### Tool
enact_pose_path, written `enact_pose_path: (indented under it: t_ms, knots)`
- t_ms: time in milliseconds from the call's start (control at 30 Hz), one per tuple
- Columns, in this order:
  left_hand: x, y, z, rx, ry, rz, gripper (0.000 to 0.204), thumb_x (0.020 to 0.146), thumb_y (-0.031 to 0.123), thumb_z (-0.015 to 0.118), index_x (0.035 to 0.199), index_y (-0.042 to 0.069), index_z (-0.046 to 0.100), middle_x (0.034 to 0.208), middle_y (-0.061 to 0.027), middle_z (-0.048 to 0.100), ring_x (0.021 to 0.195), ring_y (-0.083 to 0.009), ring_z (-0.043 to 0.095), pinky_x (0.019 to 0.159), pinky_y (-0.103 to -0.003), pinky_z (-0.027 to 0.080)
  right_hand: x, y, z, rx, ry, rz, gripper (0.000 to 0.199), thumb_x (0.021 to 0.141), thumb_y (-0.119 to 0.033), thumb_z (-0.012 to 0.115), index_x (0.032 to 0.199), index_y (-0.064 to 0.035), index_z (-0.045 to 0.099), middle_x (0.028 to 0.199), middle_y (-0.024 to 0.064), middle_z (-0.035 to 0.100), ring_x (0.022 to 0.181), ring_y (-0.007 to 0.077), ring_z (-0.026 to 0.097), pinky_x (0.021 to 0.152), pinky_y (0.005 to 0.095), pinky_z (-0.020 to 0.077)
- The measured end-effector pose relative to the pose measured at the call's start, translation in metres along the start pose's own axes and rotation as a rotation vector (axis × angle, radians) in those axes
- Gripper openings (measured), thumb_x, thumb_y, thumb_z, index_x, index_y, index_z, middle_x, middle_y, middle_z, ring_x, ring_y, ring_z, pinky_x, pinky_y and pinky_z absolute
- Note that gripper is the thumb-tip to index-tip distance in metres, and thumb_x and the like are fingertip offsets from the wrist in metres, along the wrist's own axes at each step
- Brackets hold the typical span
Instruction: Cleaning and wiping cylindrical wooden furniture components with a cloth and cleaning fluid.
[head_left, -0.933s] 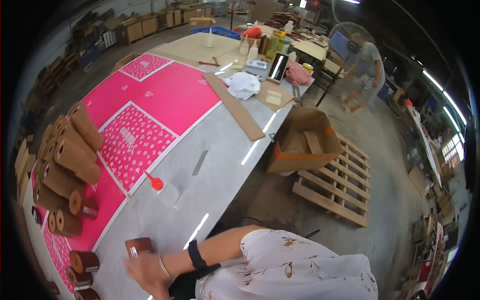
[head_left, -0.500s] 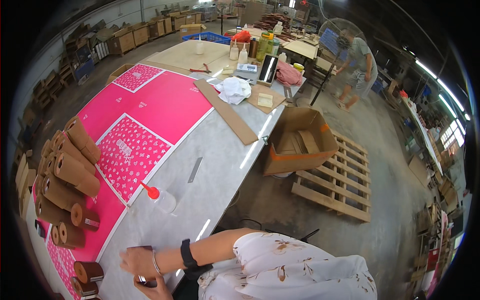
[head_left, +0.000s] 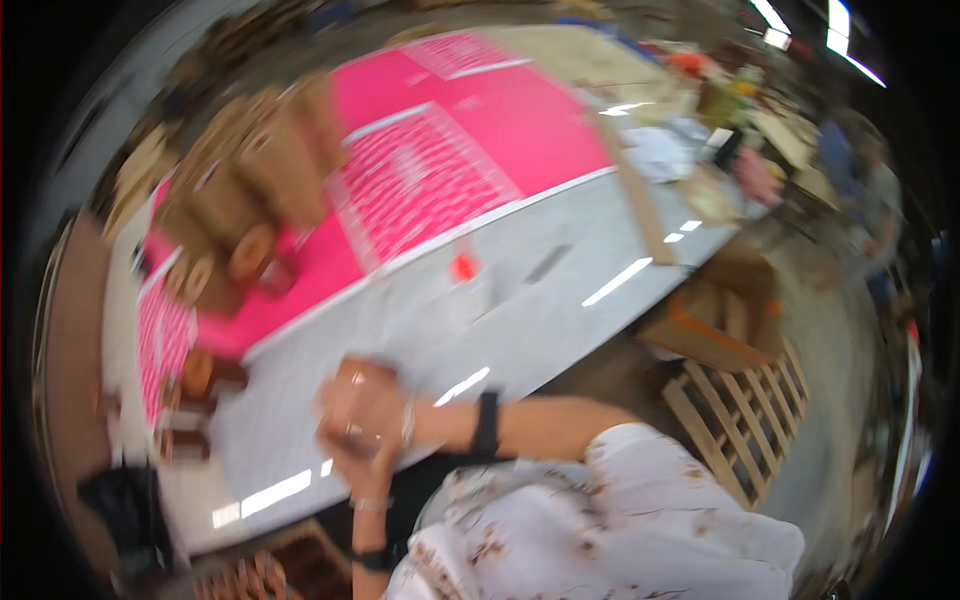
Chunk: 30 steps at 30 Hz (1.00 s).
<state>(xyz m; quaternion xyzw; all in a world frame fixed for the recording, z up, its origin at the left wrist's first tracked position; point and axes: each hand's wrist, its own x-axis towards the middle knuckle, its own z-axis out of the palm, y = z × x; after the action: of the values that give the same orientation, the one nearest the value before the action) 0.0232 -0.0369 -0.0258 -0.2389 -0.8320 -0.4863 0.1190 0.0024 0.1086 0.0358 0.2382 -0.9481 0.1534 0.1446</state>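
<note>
My right hand [head_left: 372,402] reaches in from the right over the near edge of the grey tabletop [head_left: 400,325], fingers closed around a brown piece [head_left: 368,371]. Below it my left hand [head_left: 352,462] is closed against the underside of the same piece. Motion blur and my fingers hide most of it, but its colour matches the brown cardboard rolls nearby. Some of those rolls [head_left: 205,378] stand at the table's left end. Many more are stacked in a pile [head_left: 250,185] on the bright pink printed sheet [head_left: 545,135].
A bottle with a red cap [head_left: 463,267] and a flat metal strip [head_left: 547,263] lie beyond my hands. A long brown board [head_left: 640,205] and white cloth [head_left: 660,153] are farther right. Past the table edge are an open carton [head_left: 725,310], a wooden pallet [head_left: 735,430] and a person [head_left: 880,200].
The view has swung left, bringing in a box of brown pieces below the table's near edge. My hands have come together around the brown piece, which both now hold.
</note>
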Motion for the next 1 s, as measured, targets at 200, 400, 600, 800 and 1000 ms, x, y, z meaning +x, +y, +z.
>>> enact_pose_path:
  t_ms: [200, 400, 600, 800, 1000]
  knots:
    - [0.005, 0.014, 0.006, 0.033, 0.055, -0.021, 0.082, 0.058, 0.029, 0.084, 0.121, -0.003, 0.043, 0.107, -0.0182, 0.049, 0.099, -0.0332, 0.049, 0.085, -0.042, 0.041, -0.012, -0.007, -0.014, 0.034, 0.294, 0.237, 0.014, 0.076, -0.017, 0.062, 0.086, -0.0078, 0.056, 0.081, 0.0115, 0.055, 0.073, 0.0275, 0.059, 0.053, 0.0389, 0.0494]
    - [0.004, 0.020, -0.002, 0.048, 0.087, -0.022, 0.082, 0.059, 0.030, 0.084, 0.122, -0.004, 0.042, 0.106, -0.0186, 0.048, 0.099, -0.0343, 0.049, 0.086, -0.043, 0.040, -0.003, 0.024, -0.012, -0.105, 0.321, 0.202, 0.014, 0.078, -0.017, 0.064, 0.084, -0.0068, 0.055, 0.075, 0.0090, 0.052, 0.069, 0.0265, 0.057, 0.053, 0.0361, 0.0484]
    - [0.003, 0.024, -0.012, 0.049, -0.008, -0.084, 0.082, 0.061, 0.032, 0.084, 0.121, -0.004, 0.042, 0.108, -0.0187, 0.048, 0.099, -0.0339, 0.049, 0.087, -0.042, 0.039, -0.013, 0.035, -0.021, -0.117, 0.286, 0.239, 0.017, 0.085, -0.020, 0.063, 0.084, -0.0061, 0.053, 0.075, 0.0124, 0.052, 0.064, 0.0282, 0.060, 0.049, 0.0385, 0.0496]
    - [0.014, 0.014, -0.010, 0.115, -0.001, 0.024, 0.079, 0.059, 0.030, 0.083, 0.120, -0.002, 0.045, 0.107, -0.0184, 0.051, 0.099, -0.0354, 0.049, 0.088, -0.044, 0.039, -0.018, -0.030, -0.016, -0.186, 0.332, 0.034, 0.011, 0.078, -0.016, 0.064, 0.083, -0.0076, 0.058, 0.073, 0.0084, 0.049, 0.063, 0.0236, 0.055, 0.048, 0.0358, 0.0464]
    - [0.017, 0.021, -0.010, 0.187, 0.024, 0.115, 0.081, 0.059, 0.030, 0.083, 0.121, -0.005, 0.044, 0.112, -0.0210, 0.051, 0.100, -0.0376, 0.047, 0.089, -0.047, 0.038, -0.007, 0.018, -0.009, -0.163, 0.308, 0.078, 0.011, 0.078, -0.015, 0.062, 0.081, -0.0075, 0.054, 0.072, 0.0105, 0.052, 0.065, 0.0258, 0.060, 0.050, 0.0389, 0.0493]
